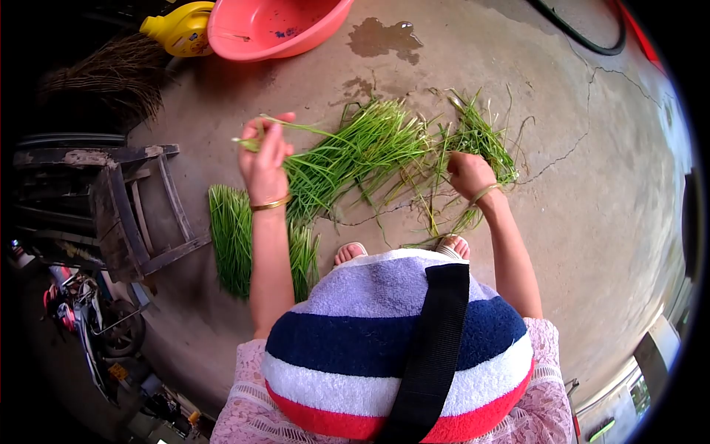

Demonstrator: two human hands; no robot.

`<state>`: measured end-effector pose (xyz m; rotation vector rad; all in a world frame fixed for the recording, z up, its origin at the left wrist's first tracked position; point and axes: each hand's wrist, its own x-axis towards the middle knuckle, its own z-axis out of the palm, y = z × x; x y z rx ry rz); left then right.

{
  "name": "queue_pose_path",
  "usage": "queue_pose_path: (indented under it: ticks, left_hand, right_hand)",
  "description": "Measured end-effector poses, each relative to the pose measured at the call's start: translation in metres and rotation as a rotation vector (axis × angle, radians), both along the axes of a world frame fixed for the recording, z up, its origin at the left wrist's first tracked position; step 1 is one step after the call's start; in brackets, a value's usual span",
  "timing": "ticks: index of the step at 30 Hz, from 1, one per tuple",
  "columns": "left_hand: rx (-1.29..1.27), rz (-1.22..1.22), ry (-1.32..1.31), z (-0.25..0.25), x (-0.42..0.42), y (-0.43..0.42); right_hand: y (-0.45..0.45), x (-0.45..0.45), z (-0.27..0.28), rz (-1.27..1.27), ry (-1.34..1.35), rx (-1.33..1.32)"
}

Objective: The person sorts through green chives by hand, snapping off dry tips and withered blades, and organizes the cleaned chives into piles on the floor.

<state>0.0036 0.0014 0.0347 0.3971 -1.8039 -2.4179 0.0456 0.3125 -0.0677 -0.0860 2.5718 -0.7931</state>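
My left hand (265, 159) is raised over the floor, its fingers closed on a few chive stalks (305, 128) whose pale ends stick out at both sides. Under and beside it lies a large loose heap of chives (370, 140). My right hand (472, 176) is in a fist between that heap and a smaller, messier pile of chive leaves (479, 137). Thin strands show near its fingers, but what is inside is hidden. Neater bundled chives (231, 237) lie by my left forearm, partly covered by it.
A pink basin (285, 48) and a yellow jug (186, 31) stand at the far left, near a twig broom (111, 78). A worn wooden stool (151, 211) is at left. Wet patches (384, 38) mark the cracked concrete; a dark hose (584, 41) curves at upper right.
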Motion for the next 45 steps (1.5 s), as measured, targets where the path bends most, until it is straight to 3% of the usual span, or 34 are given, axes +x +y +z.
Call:
queue_pose_path:
  ticks: [3, 6, 8, 11, 13, 22, 25, 29, 34, 39, 45]
  left_hand:
    - [-0.043, 0.085, 0.160, 0.030, 0.006, -0.013]
    - [-0.264, 0.177, 0.177, 0.057, 0.010, -0.036]
    - [-0.259, 0.130, 0.230, 0.068, 0.012, -0.043]
    - [-0.469, 0.046, 0.153, 0.072, 0.016, -0.044]
    - [-0.630, -0.080, 0.020, 0.059, 0.017, -0.041]
    - [-0.309, -0.190, 0.011, 0.038, 0.020, -0.024]
    - [-0.251, -0.213, -0.008, 0.039, 0.020, -0.017]
    - [-0.266, -0.269, 0.006, 0.036, 0.020, -0.019]
    - [-0.608, -0.336, 0.033, 0.038, 0.016, -0.009]
    - [-0.418, -0.391, -0.046, 0.021, 0.014, 0.002]
    - [-0.420, -0.464, -0.130, 0.004, 0.014, 0.020]
  right_hand:
    - [0.018, 0.003, -0.006, -0.061, -0.055, 0.158]
    - [0.023, 0.004, -0.010, -0.122, -0.031, 0.108]
    - [0.018, 0.002, -0.010, -0.156, 0.016, 0.056]
    - [-0.002, -0.005, -0.011, -0.257, 0.149, -0.200]
    - [-0.014, -0.008, -0.014, -0.206, 0.192, -0.166]
    - [-0.043, -0.011, -0.026, -0.239, 0.228, -0.132]
    - [-0.044, -0.013, -0.033, -0.220, 0.204, -0.049]
    - [-0.041, -0.013, -0.029, -0.267, 0.228, -0.131]
    - [-0.018, -0.011, -0.019, -0.595, -0.052, -0.674]
    - [0.013, -0.013, 0.001, -0.745, -0.205, -1.148]
    - [0.035, -0.014, 0.016, -0.787, -0.196, -1.128]
